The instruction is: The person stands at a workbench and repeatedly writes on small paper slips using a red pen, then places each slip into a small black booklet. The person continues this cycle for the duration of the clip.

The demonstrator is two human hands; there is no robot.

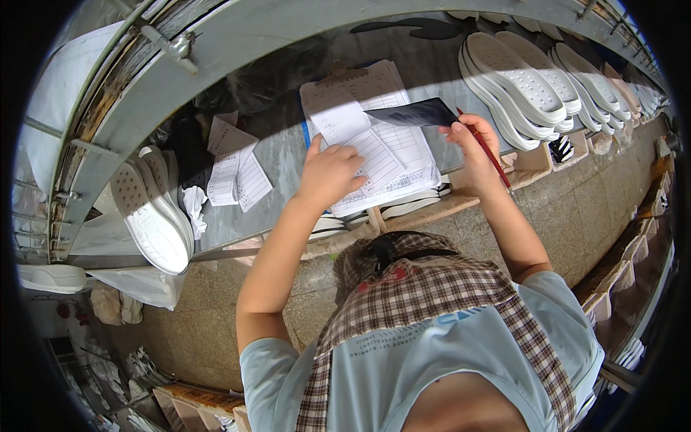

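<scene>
A clipboard (338, 75) with a thick stack of printed forms (421, 162) lies on the grey bench in front of me. On top of it is a small pad of ruled slips (380, 160), its upper leaf (340, 121) folded back. My left hand (332, 173) rests on the pad, thumb apart and fingers spread over the paper. In my right hand (475, 147) I hold a corner of a thin black sheet (414, 113) that looks like carbon paper; it stretches over the pad. A red pen (489, 153) is tucked in the same hand, slanting down past the palm.
White shoe soles (515, 79) stand in rows at the right of the bench, and more soles (147, 209) stand at the left. Loose ruled slips (241, 169) and crumpled white paper (194, 209) lie left of the clipboard. A metal frame (237, 54) arches over the bench's far side.
</scene>
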